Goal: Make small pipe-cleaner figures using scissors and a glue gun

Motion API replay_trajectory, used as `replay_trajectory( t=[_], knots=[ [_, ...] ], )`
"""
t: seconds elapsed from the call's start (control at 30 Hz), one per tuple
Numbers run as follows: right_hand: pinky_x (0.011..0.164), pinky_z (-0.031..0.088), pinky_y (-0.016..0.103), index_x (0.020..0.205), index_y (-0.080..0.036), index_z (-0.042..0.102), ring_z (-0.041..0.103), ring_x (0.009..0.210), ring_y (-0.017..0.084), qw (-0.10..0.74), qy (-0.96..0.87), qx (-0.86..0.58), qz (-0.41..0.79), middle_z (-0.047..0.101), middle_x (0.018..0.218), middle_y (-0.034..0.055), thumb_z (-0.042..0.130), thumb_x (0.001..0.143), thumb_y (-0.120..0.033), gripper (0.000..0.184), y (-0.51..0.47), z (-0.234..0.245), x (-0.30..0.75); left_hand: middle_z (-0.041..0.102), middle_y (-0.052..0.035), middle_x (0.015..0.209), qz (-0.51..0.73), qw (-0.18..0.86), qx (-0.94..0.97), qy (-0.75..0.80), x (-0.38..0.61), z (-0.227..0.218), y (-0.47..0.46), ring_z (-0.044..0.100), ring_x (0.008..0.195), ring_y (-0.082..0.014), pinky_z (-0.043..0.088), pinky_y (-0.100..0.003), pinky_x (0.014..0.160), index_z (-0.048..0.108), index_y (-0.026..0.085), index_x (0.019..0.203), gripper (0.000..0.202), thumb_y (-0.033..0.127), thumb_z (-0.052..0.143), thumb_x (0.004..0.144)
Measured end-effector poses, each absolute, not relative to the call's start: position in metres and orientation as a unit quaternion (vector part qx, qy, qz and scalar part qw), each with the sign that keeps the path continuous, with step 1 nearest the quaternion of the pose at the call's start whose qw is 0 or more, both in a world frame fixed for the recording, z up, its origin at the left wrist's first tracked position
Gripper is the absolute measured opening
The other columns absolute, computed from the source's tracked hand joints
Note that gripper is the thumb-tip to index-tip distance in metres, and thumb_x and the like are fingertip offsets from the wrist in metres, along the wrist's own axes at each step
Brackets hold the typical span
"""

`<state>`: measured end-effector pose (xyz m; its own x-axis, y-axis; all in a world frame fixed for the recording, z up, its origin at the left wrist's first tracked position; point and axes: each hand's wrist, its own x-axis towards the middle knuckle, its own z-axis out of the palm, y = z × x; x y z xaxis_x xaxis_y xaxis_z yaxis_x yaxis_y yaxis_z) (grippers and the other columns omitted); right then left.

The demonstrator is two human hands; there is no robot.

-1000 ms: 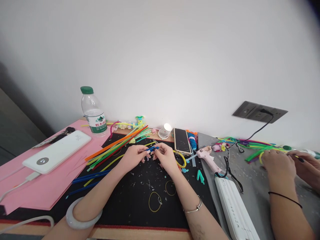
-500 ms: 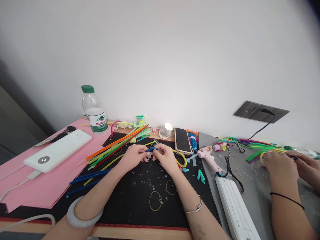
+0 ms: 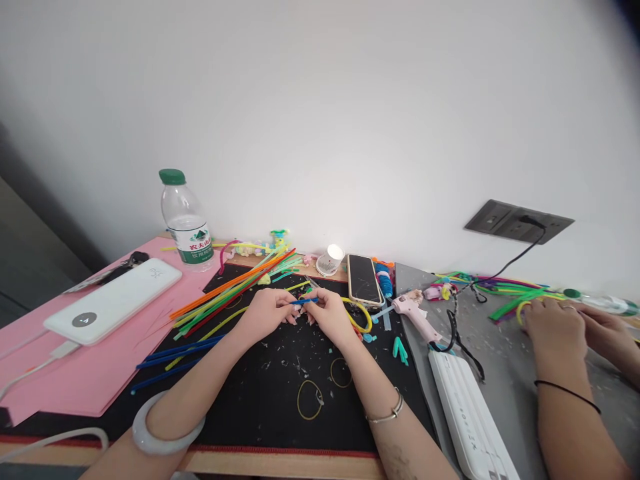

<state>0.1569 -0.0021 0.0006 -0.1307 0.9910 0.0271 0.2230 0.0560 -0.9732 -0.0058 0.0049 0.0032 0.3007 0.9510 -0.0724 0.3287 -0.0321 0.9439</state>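
Observation:
Between the fingertips of both hands is a short blue pipe cleaner (image 3: pixel 303 301), held roughly level over the black mat (image 3: pixel 270 407). My left hand (image 3: pixel 266 313) pinches its left end, and my right hand (image 3: pixel 330 313) pinches the other end. Bits of the piece are hidden behind the fingers. Longer blue pipe cleaners (image 3: pixel 180 355) lie by my left forearm. Beyond my left hand spreads a bundle of orange, green, red and yellow pipe cleaners (image 3: pixel 230 287). A yellow loop (image 3: pixel 367 321) rests just right of my right hand.
A water bottle (image 3: pixel 186 223) and white power bank (image 3: pixel 115 300) stand left. A paper cup (image 3: pixel 330 260), phone (image 3: pixel 365 280), pink glue gun (image 3: pixel 417 319) and white power strip (image 3: pixel 470 413) sit to the right. Another person's hands (image 3: pixel 555 327) work far right. Two rubber bands (image 3: pixel 310 401) lie in front.
The blue pipe cleaner now shows as a straighter, level length between my fingertips. My hands have barely moved. The whole view has shifted slightly, and the other person's hands have turned a little.

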Motion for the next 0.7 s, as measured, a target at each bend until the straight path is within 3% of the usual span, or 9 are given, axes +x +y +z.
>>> replay_trajectory(
  t=[0.2, 0.47, 0.6, 0.7],
  knots=[
    [0.033, 0.031, 0.016, 0.069, -0.017, 0.057, 0.041, 0.034, 0.005, 0.391, -0.576, -0.488, 0.526, 0.057, 0.051, -0.0051, 0.062, 0.072, -0.029, 0.013, -0.001, 0.002, 0.167, 0.070, -0.0058, 0.072, 0.312, 0.515, 0.651, 0.462, -0.008, 0.007, 0.004, 0.067, 0.062, -0.0167, 0.054, -0.028, 0.064, 0.065, 0.014, 0.073, 0.015, 0.028, 0.059, 0.073],
    [0.034, 0.034, 0.016, 0.064, -0.016, 0.056, 0.041, 0.036, 0.005, 0.379, -0.539, -0.434, 0.615, 0.059, 0.053, -0.0034, 0.073, 0.065, -0.041, 0.031, 0.001, 0.004, 0.176, 0.071, -0.0048, 0.067, 0.282, 0.542, 0.667, 0.427, -0.009, 0.021, -0.001, 0.067, 0.061, -0.0162, 0.053, -0.026, 0.063, 0.067, 0.015, 0.071, 0.017, 0.030, 0.062, 0.073],
    [0.045, 0.042, 0.020, 0.074, -0.017, 0.059, 0.052, 0.048, 0.009, 0.401, -0.593, -0.429, 0.551, 0.060, 0.060, -0.0015, 0.060, 0.079, -0.047, 0.030, -0.002, 0.009, 0.172, 0.073, -0.0066, 0.073, 0.299, 0.544, 0.641, 0.452, -0.011, 0.014, 0.002, 0.067, 0.062, -0.0167, 0.053, -0.027, 0.063, 0.066, 0.015, 0.072, 0.018, 0.033, 0.063, 0.072],
    [0.060, 0.047, 0.023, 0.084, -0.019, 0.063, 0.059, 0.076, 0.015, 0.436, -0.684, -0.423, 0.404, 0.064, 0.084, 0.0037, 0.058, 0.083, -0.039, 0.021, -0.006, 0.013, 0.165, 0.072, -0.0060, 0.071, 0.318, 0.528, 0.633, 0.469, -0.011, 0.011, 0.004, 0.067, 0.061, -0.0165, 0.053, -0.027, 0.062, 0.065, 0.014, 0.072, 0.016, 0.030, 0.062, 0.071]
  ],
)
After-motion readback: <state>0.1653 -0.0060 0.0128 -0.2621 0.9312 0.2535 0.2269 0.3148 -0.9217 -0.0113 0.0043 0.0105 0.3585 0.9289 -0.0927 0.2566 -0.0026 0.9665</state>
